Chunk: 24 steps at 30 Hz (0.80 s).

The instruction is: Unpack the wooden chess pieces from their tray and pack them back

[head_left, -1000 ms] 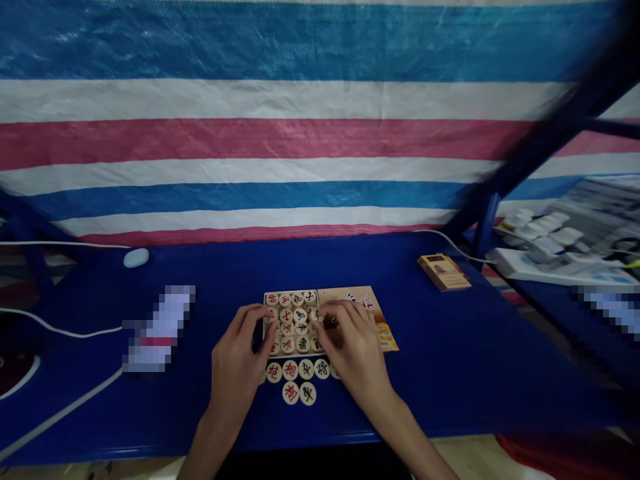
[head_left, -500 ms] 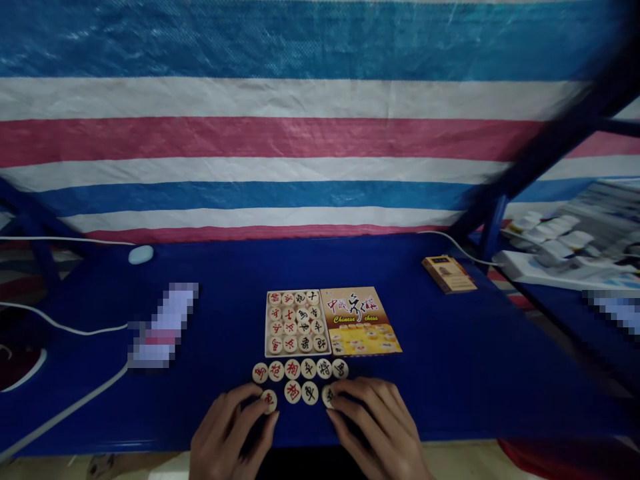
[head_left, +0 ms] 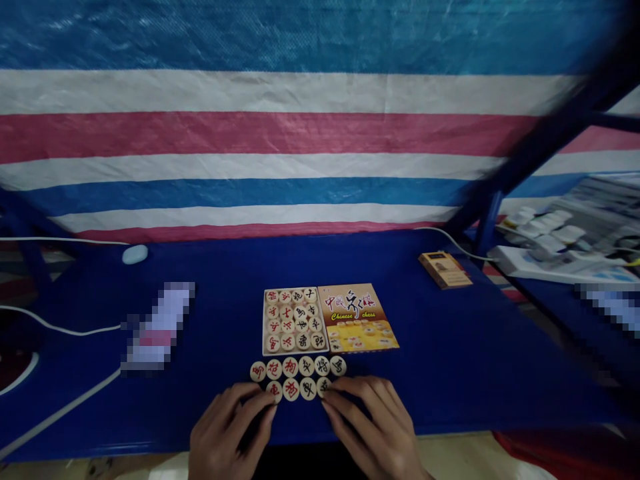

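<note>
My left hand (head_left: 234,425) is closed, its fingertips on a round Chinese chess piece with a red character (head_left: 274,390) at the left end of the nearer row. At that row's right end, my right hand (head_left: 371,420) has its fingers on a piece with a black character (head_left: 323,386), partly covered by the fingertips. Between these two lie a red-marked piece (head_left: 291,389) and a black-marked piece (head_left: 308,389). A farther row of several pieces (head_left: 290,367) runs just beyond. Behind the rows stands an open box (head_left: 265,323) filled with pieces, beside its printed lid (head_left: 357,319).
The blue table (head_left: 225,263) carries a blurred-out phone (head_left: 163,327) with a cable at left, a pale rounded case (head_left: 135,254) and a cigarette pack (head_left: 445,269). A white power strip (head_left: 555,263) with plugs is at right. A striped tarp (head_left: 300,133) hangs behind.
The left piece has slid right and away from me, the right one left and slightly away. Both now sit close to the middle pair in one row. The view shifted slightly.
</note>
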Available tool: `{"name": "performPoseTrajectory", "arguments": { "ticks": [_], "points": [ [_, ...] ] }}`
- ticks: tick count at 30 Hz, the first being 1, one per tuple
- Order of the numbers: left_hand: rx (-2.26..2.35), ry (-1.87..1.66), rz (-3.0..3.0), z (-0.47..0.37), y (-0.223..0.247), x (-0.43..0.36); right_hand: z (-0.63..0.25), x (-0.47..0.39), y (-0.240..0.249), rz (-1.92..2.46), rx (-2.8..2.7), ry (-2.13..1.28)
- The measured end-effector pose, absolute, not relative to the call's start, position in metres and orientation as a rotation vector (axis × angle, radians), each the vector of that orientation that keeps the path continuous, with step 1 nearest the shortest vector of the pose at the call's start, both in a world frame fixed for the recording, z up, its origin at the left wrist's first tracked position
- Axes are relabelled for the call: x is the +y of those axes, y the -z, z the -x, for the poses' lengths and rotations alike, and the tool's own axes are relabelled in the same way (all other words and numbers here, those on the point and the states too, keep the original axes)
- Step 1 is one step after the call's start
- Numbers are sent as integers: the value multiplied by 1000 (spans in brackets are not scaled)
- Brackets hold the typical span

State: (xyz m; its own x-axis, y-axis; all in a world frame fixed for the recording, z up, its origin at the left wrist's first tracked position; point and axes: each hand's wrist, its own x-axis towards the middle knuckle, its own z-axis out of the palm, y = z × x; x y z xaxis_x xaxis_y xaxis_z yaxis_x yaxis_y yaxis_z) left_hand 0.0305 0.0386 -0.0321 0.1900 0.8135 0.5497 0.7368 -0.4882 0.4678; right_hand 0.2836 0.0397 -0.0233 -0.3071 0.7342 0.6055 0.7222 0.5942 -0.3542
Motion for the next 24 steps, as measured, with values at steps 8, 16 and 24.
{"name": "performPoseTrajectory", "arguments": {
  "ticks": [8,16,24],
  "points": [
    [1581,-1165,-2241,-32,24,36,-282,39,20,1192,-2022,-122],
    [1540,-1225,-2226,-37,-1,69,-276,73,1,1255,-1982,-181],
    [1762,-876,-2432,-70,-6,129,-249,126,-9,1396,-2129,-21]
  ]
}}
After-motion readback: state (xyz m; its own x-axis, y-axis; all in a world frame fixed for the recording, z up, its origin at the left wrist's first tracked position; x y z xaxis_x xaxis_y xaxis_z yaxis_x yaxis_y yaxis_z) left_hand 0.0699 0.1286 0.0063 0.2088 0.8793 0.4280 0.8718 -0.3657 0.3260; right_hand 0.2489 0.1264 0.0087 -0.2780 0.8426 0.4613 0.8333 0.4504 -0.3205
